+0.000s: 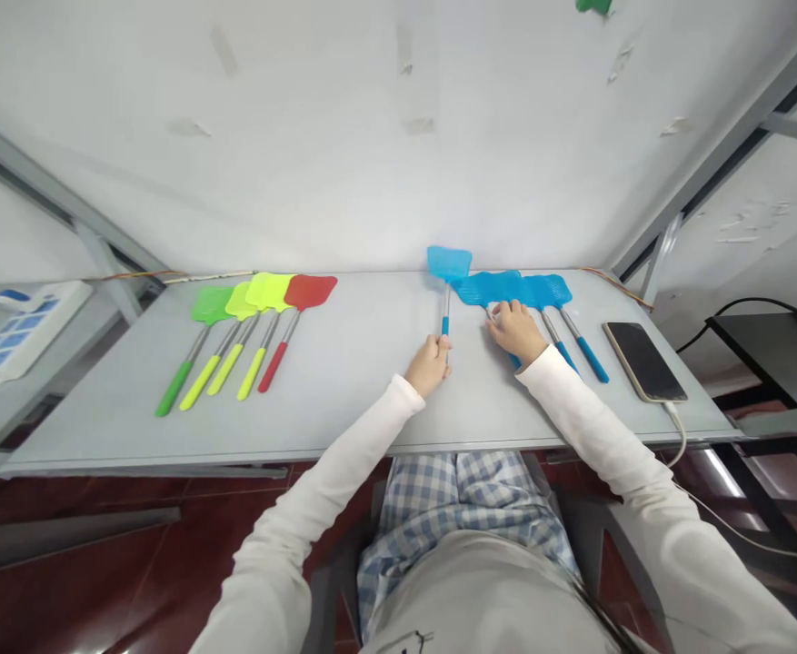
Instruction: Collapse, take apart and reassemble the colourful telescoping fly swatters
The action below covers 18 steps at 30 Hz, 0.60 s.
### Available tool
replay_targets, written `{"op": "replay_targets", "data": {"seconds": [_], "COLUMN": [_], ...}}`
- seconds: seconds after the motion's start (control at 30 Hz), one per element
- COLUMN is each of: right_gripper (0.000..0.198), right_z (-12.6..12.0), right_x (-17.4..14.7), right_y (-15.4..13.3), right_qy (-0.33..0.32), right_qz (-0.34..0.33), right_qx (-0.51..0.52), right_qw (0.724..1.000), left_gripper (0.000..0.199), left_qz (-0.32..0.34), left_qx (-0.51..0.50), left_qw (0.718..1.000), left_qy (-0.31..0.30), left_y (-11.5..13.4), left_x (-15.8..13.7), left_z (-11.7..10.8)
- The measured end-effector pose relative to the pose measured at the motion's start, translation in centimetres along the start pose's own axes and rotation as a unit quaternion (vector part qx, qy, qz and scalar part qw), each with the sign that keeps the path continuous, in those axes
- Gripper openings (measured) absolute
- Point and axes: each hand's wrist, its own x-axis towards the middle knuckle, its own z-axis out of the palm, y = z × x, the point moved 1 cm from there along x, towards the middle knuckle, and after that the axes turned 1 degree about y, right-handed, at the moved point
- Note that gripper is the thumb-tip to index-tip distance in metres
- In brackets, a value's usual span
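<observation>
My left hand (429, 365) is closed round the handle of a blue fly swatter (450, 262), whose head points up toward the wall. To its right, my right hand (516, 331) rests over a row of overlapping blue fly swatters (541, 291). Its fingers pinch near the metal neck of one of them, and a bit of blue handle shows under the palm. Farther left on the table lie a green fly swatter (212, 304), several yellow fly swatters (272, 291) and a red fly swatter (310, 291), fanned side by side with handles toward me.
A phone (645, 361) with a white charging cable (674, 420) lies at the right end of the grey table (363, 413). The white wall (343, 182) rises behind the table. A power strip (26, 327) sits beyond the left end. Metal frame posts stand on both sides.
</observation>
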Motion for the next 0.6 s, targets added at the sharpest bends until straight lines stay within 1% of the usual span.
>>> {"op": "replay_targets", "data": {"seconds": [0.03, 0.1, 0.17, 0.27, 0.37, 0.5, 0.53, 0.6], "right_gripper": [0.036, 0.038, 0.036, 0.036, 0.035, 0.035, 0.036, 0.04], "right_z": [0.1, 0.1, -0.1, -0.4, -0.6, -0.7, -0.6, -0.4], "right_x": [-0.3, -0.9, -1.3, -1.8, -2.1, -2.3, -2.3, -2.2], "right_y": [-0.1, 0.0, 0.3, 0.8, 1.5, 1.9, 1.7, 1.0], "right_qy": [-0.007, -0.029, -0.054, -0.072, -0.055, 0.001, 0.02, 0.051], "right_qz": [0.01, 0.026, 0.041, 0.05, 0.037, 0.05, 0.041, 0.001], "right_qx": [-0.036, -0.066, -0.061, -0.046, -0.035, -0.021, -0.018, -0.014], "right_qw": [0.999, 0.997, 0.996, 0.995, 0.997, 0.999, 0.999, 0.999], "left_gripper": [0.027, 0.028, 0.03, 0.033, 0.037, 0.046, 0.047, 0.049], "left_qz": [-0.017, -0.029, -0.008, 0.036, 0.057, 0.093, 0.106, 0.131], "left_qx": [0.007, 0.05, 0.124, 0.248, 0.338, 0.398, 0.404, 0.411], "left_qw": [1.0, 0.998, 0.992, 0.967, 0.938, 0.911, 0.907, 0.901], "left_qy": [-0.007, -0.019, -0.03, -0.039, -0.04, -0.055, -0.052, -0.037], "left_y": [0.2, 0.6, 1.0, 1.6, 2.2, 3.0, 3.2, 3.3], "left_x": [-0.3, -0.3, 0.2, 1.0, 1.4, 1.0, 0.8, 0.4], "left_z": [0.6, 1.3, 1.7, 2.4, 3.3, 4.8, 5.0, 5.0]}}
